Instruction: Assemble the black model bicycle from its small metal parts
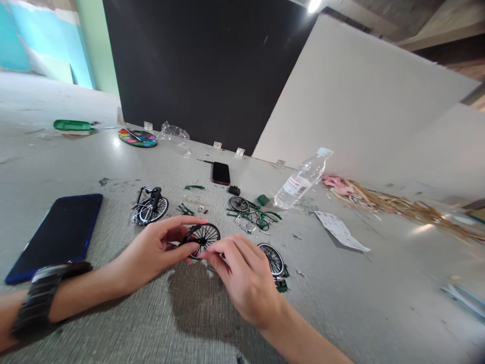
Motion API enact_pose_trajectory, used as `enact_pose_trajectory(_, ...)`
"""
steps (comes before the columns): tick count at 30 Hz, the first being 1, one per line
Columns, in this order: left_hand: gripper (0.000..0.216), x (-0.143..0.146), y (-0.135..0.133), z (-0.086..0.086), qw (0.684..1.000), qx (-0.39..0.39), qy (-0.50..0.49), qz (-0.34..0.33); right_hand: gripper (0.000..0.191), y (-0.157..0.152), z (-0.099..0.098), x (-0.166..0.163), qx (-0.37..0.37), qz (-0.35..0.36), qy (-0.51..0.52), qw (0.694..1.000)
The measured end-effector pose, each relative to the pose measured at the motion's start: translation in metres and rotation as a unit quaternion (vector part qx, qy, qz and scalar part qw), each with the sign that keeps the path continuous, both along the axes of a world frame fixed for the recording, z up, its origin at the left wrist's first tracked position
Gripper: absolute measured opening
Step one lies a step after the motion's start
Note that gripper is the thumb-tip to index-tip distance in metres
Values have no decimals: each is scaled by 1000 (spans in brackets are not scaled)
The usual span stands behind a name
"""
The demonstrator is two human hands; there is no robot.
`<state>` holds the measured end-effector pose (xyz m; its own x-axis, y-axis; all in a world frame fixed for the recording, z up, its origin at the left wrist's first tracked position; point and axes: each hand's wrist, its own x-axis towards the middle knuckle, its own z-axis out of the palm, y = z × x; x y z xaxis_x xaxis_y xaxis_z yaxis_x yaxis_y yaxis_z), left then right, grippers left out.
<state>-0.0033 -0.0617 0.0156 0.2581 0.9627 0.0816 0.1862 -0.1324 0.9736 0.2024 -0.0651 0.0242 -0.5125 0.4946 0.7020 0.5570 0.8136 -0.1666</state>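
Between my two hands is a small black spoked toy bicycle wheel (206, 233), tilted up above the table. My left hand (161, 247) pinches its left side between thumb and fingers. At the wheel's lower right edge, the thumb and index finger of my right hand (246, 278) are closed on the rim. Another spoked wheel (271, 259) lies just right of my right hand, beside green and black parts. Beyond the hands lie green frame parts (261, 218) with a wheel (239, 203) among them. A black and silver folded model bicycle (150, 206) rests behind my left hand.
A large dark tablet (56, 235) lies at left, a phone (221, 173) at the back centre. A clear bottle (301, 182) stands right, near a printed sheet (339, 230). Farther back are a paint palette (138, 138), a plastic bag (174, 134) and a green tray (74, 125).
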Motion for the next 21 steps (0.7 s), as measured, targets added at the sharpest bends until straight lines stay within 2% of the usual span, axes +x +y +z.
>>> enact_pose_trajectory(6,48,0,-1,0,1000,15,23,-1,9,-2,-2,1,-5,-12,-24,1000)
enact_pose_trajectory(17,39,1,-2,3,1000,17,20,-8,11,-3,0,-1,15,-9,-45,999)
enact_pose_trajectory(21,44,-1,-2,0,1000,17,16,-14,11,-2,0,-1,23,-9,-42,999)
